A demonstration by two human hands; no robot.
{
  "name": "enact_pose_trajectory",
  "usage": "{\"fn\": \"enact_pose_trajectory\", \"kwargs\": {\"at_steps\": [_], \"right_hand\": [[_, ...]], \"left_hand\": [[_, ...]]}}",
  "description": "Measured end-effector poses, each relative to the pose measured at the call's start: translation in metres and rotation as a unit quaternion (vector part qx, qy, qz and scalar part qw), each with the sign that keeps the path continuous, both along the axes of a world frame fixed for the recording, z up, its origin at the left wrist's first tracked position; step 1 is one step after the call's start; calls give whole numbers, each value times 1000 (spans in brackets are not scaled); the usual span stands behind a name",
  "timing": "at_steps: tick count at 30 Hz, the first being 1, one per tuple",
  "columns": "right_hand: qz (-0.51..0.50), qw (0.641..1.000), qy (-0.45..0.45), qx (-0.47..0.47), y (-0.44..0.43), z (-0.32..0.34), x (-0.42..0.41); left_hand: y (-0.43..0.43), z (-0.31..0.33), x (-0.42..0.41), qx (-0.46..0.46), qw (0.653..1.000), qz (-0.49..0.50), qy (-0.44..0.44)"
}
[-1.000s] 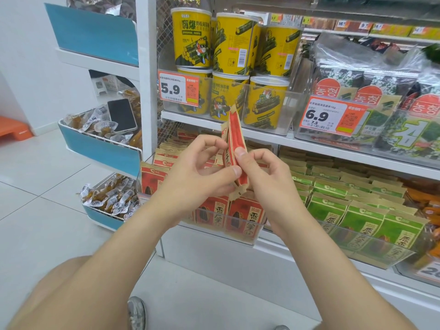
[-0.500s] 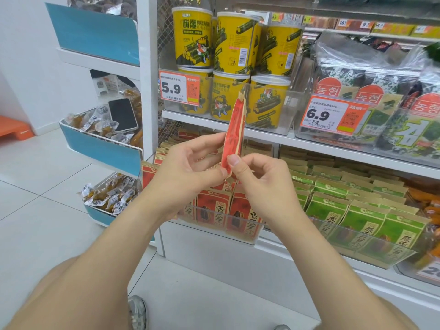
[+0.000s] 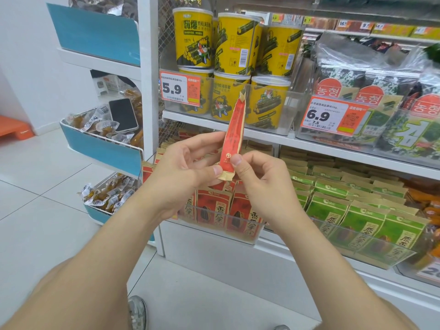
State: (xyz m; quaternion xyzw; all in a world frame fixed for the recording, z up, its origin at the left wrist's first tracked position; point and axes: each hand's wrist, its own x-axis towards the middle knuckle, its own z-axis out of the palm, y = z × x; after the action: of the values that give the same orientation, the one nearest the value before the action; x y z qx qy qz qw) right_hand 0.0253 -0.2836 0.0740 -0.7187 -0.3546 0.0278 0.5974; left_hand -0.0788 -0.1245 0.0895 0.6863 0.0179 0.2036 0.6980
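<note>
The left hand (image 3: pixel 181 172) and right hand (image 3: pixel 264 184) meet in front of the shelf, both pinching the lower end of a red packet (image 3: pixel 234 132). The packet is seen edge-on, its long axis nearly upright, and its top rises free above the fingers, leaning slightly right. The left thumb presses the bottom seam against curled fingers. The right thumb and forefinger close narrowly on the edge just above. Just behind and below stands the clear bin (image 3: pixel 238 240) of matching packets, so a return would likely go downward. Farther up are yellow tubs (image 3: pixel 233 44).
</note>
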Motion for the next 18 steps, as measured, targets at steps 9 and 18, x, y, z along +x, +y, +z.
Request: {"fn": "enact_pose_trajectory", "kwargs": {"at_steps": [9,18], "right_hand": [[58,998,28,-21,-7,2,0],[110,992,33,-52,-11,3,1]], "left_hand": [[3,-3,2,-9,1000,-3,-4],[5,-3,0,2,1000,11,-18]]}}
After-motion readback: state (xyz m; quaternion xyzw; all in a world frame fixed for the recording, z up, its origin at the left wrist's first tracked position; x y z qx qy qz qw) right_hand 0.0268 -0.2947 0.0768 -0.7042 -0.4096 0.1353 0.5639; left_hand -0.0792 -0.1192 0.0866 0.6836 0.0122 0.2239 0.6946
